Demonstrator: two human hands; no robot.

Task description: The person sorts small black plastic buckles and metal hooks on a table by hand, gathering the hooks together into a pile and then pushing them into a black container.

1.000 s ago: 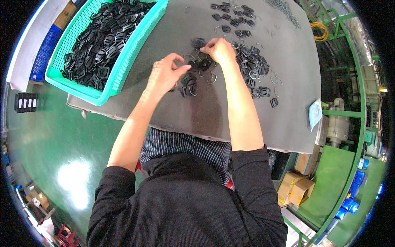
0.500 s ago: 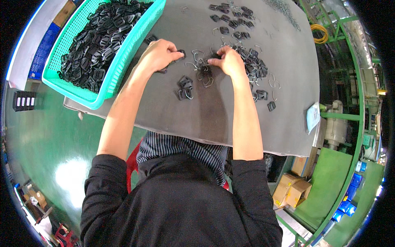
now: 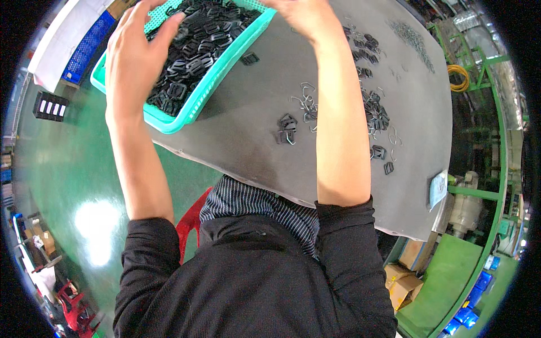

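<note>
A turquoise plastic basket (image 3: 197,104) full of black plastic buckles (image 3: 194,53) sits at the table's left side. Over its left rim is my left hand (image 3: 135,56), its thumb spread away from the fingers above the buckles, and nothing shows in it. My right hand (image 3: 304,14) reaches to the basket's far right corner at the upper picture edge. Its fingertips are cut off there, so whether they grip the rim is hidden. One loose buckle (image 3: 249,58) lies beside the basket. A small group of buckles (image 3: 287,129) and bent wire hooks (image 3: 306,101) lie left of my right forearm.
Right of my right forearm lie more buckles (image 3: 376,110) and scattered wire pieces. A heap of wire hooks (image 3: 411,42) is at the grey table's (image 3: 236,146) far right. A pale blue packet (image 3: 438,190) rests at the right edge. Green metal framing (image 3: 503,169) stands beyond.
Both hands have left the buckles and hooks mid-table and moved up and left to the basket. The whole view has shifted, so the table and basket appear further right.
</note>
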